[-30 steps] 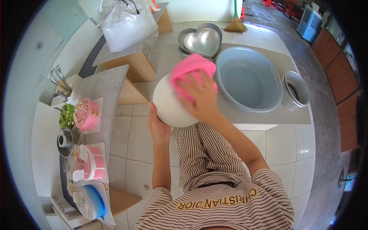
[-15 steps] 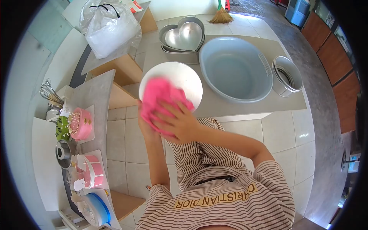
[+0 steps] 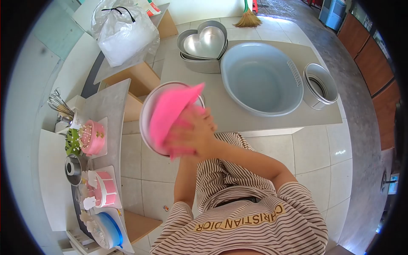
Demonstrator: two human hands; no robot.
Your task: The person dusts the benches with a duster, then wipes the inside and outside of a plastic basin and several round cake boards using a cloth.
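Observation:
A round white cake tin (image 3: 146,100) is tilted in front of me, its rim facing up. My left hand (image 3: 208,120) grips its lower right edge, mostly hidden behind the other hand. Across the inside of the tin, my right hand (image 3: 187,138) presses a bright pink cloth (image 3: 168,112); both are smeared by motion. The tin is held in the air, off the near left edge of the grey table (image 3: 250,120).
On the table stand nested heart-shaped tins (image 3: 204,44), a large light-blue basin (image 3: 263,80) and stacked round tins (image 3: 319,85). The left counter (image 3: 108,100) holds decorated cakes, one of them pink (image 3: 94,136), and whisks (image 3: 59,104). A plastic bag (image 3: 125,40) sits farther back.
The tin has moved left and toward me and turned, showing its rim. My left hand has shifted from its left edge to the lower right. The right hand and cloth moved with it.

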